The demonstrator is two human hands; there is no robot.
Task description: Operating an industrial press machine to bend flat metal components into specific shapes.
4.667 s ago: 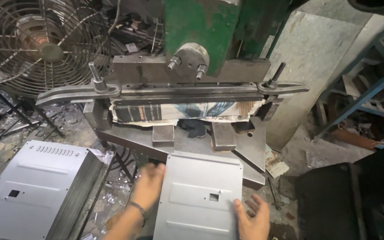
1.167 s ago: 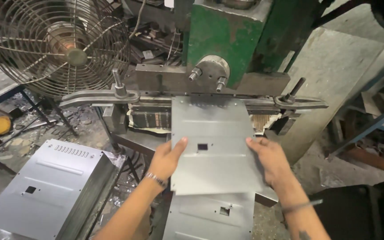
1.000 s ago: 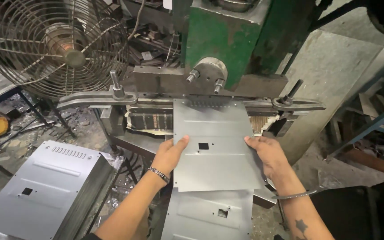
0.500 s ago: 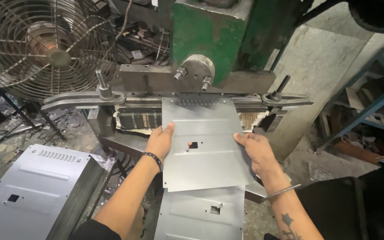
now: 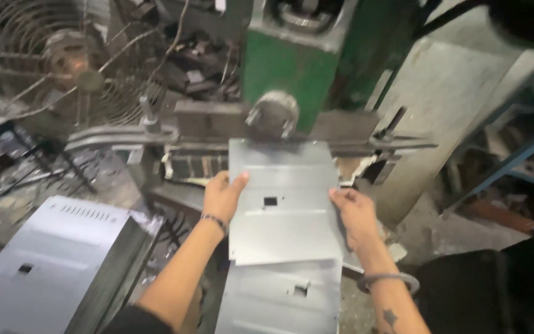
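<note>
So here's the setup: both hands are on a flat grey sheet-metal panel [image 5: 282, 204] with a small square cutout near its middle, and its far edge sits right up under the tooling of a big green press [image 5: 292, 62]. The left hand [image 5: 222, 196] grips the panel's left edge, thumb on top and fingers curled underneath. The right hand [image 5: 355, 213] is on the right edge, fingers laid along the side and closed on it. The panel overlaps a second matching panel [image 5: 282, 297] lying below it, closer to the camera.

Off to the left there's a stack of similar panels [image 5: 50, 260] with a row of slots, and behind that a wire-guarded fan [image 5: 75, 68]. Scrap and clutter cover the floor around the machine.

What worries me here: both hands are pretty near the press bar [image 5: 248, 120], so if the ram comes down while the fingers are that far forward, that's a pinch risk. The panel edges also look raw, and bare hands sliding along them could get cut. And if the sheet sits a bit crooked against the stop, I'd guess the punch lands off its mark.
</note>
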